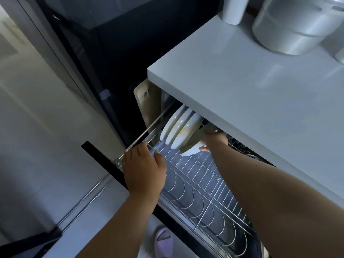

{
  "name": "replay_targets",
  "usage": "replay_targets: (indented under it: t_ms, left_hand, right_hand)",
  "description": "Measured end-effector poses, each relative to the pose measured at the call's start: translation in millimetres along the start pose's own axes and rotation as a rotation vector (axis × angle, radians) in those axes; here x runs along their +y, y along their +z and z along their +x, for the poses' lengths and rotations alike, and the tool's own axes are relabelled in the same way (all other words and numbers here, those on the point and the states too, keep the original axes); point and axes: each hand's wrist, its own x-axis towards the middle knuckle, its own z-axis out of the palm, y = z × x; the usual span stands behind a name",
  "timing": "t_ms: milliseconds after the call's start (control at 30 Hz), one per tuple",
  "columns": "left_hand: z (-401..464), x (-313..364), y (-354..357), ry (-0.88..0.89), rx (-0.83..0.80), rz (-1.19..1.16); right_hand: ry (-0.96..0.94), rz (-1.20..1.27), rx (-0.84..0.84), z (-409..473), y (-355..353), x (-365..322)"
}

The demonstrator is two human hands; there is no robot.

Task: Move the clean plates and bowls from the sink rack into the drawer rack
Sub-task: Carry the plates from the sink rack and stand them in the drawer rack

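Three white plates stand on edge at the far end of the drawer rack, leaning close together in its wire slots, partly under the overhanging worktop. A fourth plate sits just in front of them, tilted, its lower rim down among the wires. The right hand reaches in under the worktop edge and holds this fourth plate: its thumb lies across the near rim and its fingers curl behind the dish, so the grip is closed on it. The left hand rests at the near left corner of the rack, with fingers bent over the metal side rail and the wire edge; the fingers look loosely curled round the rail, though how firmly they grasp it I cannot tell. Most of the wire slots nearer the person hold nothing. A beige board stands upright at the left of the drawer. On the worktop are a pale round pot and a white cylinder. Below, a lilac slipper shows on the floor.
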Motion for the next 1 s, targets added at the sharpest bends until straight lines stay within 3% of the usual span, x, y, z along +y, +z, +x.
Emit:
replay_targets:
  t_ms: [367,1000]
  left_hand:
    - [-1,1,-1,-0.016,-0.043,-0.028]
    - [0,1,0,-0.015,-0.018,-0.061]
  right_hand:
    - [-0.133,-0.11,0.151,-14,34,12]
    - [-0.087,-0.2,-0.067,7,30,-22]
